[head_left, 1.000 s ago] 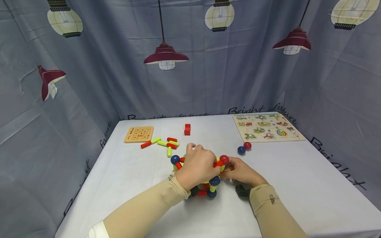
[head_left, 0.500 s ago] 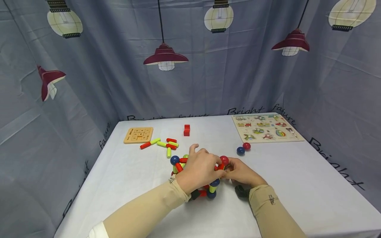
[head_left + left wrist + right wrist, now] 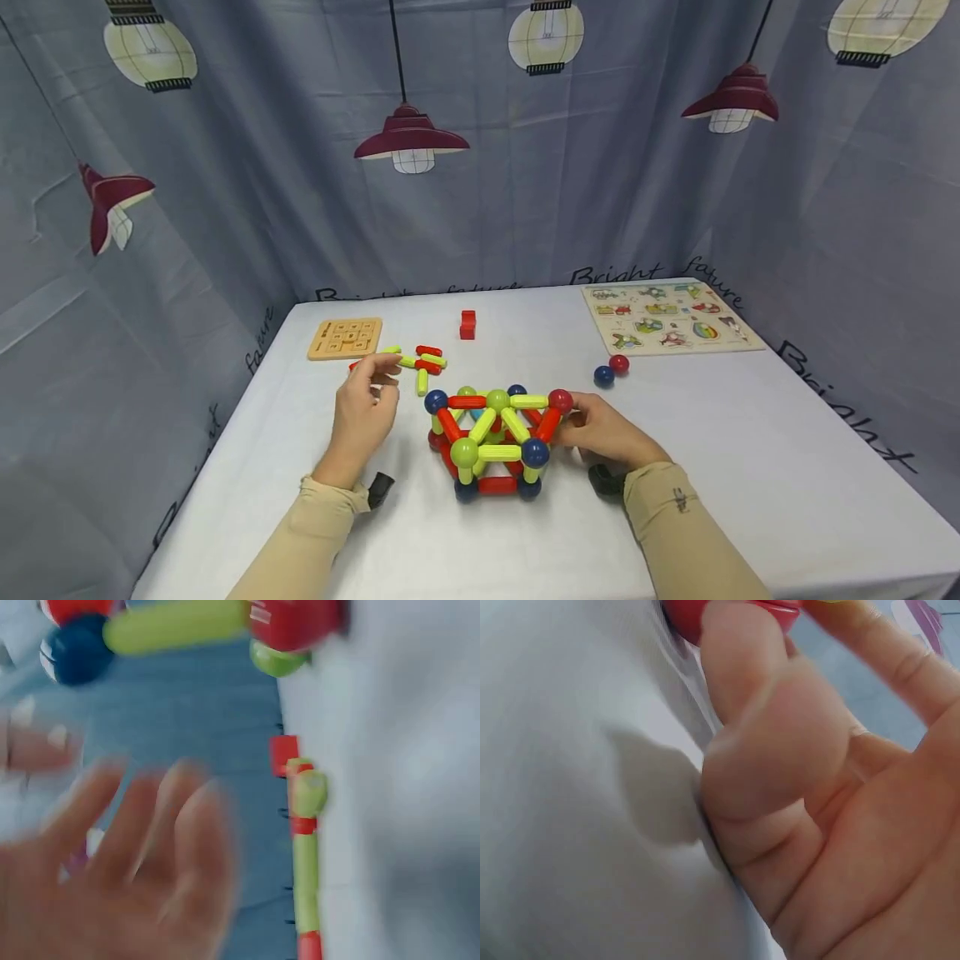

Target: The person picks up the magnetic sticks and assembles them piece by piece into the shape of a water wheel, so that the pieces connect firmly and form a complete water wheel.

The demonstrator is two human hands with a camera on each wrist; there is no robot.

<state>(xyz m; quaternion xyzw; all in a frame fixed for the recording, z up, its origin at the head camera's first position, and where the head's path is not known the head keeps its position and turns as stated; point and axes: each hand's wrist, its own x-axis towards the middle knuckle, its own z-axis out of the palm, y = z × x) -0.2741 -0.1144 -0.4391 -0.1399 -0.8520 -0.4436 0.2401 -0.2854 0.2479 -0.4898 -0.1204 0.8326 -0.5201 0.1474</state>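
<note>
A ball-and-stick structure [image 3: 498, 452] of red and yellow-green sticks with blue, green and red balls stands on the white table. My right hand [image 3: 611, 433] holds its right side, near the red ball [image 3: 559, 401]. In the right wrist view, curled fingers [image 3: 742, 660] meet a red piece [image 3: 686, 619]; the full contact is hidden. My left hand [image 3: 363, 417] is apart from the structure, raised at its left with loosely bent fingers and nothing in them. Beyond it lie loose red and yellow-green sticks [image 3: 422, 382], partly covered by that hand. The left wrist view is blurred.
A wooden number puzzle [image 3: 345, 338] lies at the back left, a small red block [image 3: 467, 325] at the back middle. Loose blue [image 3: 603, 377] and red balls [image 3: 618, 364] sit right of the structure. A picture board [image 3: 671, 318] occupies the back right corner.
My left hand has let go of the structure's top and moved left toward the loose sticks, uncovering the structure. My right hand has stayed at the right side.
</note>
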